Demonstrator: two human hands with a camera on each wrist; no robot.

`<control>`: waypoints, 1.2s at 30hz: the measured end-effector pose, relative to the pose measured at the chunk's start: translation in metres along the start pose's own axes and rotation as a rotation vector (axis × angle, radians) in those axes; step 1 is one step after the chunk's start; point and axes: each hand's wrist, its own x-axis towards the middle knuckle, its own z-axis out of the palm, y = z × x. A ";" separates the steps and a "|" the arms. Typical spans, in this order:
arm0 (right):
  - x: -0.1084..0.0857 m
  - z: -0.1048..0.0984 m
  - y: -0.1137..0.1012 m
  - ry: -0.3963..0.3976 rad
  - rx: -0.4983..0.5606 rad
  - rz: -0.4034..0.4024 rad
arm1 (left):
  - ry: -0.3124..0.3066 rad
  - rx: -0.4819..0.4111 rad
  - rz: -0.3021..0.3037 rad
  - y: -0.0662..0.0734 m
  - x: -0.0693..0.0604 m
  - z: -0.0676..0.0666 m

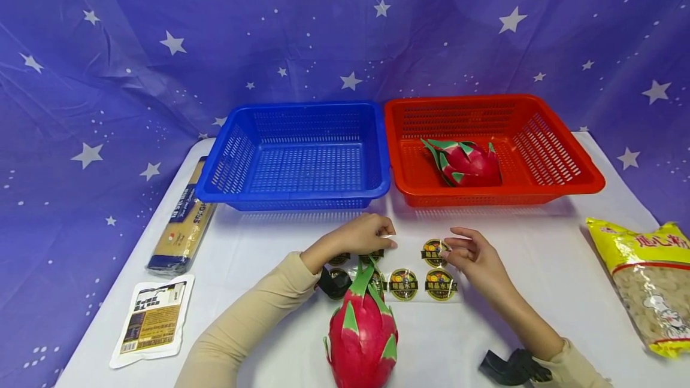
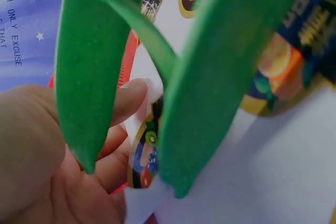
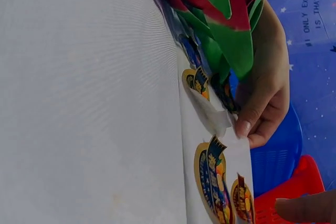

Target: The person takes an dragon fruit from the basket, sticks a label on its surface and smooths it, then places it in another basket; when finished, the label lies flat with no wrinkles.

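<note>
A white sheet of round fruit stickers (image 1: 403, 284) lies across the middle of the table. My left hand (image 1: 363, 235) pinches its far edge, thumb on the near face and fingers behind, as the left wrist view shows. Over the sheet's right end, my right hand (image 1: 474, 259) has loosely bent fingers by a top-row sticker (image 1: 434, 252); only one fingertip (image 3: 302, 207) appears in the right wrist view. A red dragon fruit (image 1: 362, 343) with green leaf tips lies in front of the sheet, its leaves (image 2: 215, 82) covering part of the stickers.
Behind stand a blue basket (image 1: 293, 201) and a red basket (image 1: 544, 191), which holds another dragon fruit (image 1: 471, 166). A noodle packet (image 1: 183, 226) and a white pouch (image 1: 153, 322) lie at left, a yellow-topped bag (image 1: 649, 283) at right.
</note>
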 end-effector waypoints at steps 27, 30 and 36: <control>0.001 0.009 0.008 0.033 -0.139 -0.082 | 0.011 -0.070 -0.017 -0.002 0.001 0.008; 0.000 0.009 0.007 0.044 -0.130 -0.101 | 0.009 -0.080 -0.018 -0.002 0.000 0.008; -0.001 0.009 0.008 0.047 -0.137 -0.100 | 0.005 -0.111 -0.023 -0.003 0.000 0.007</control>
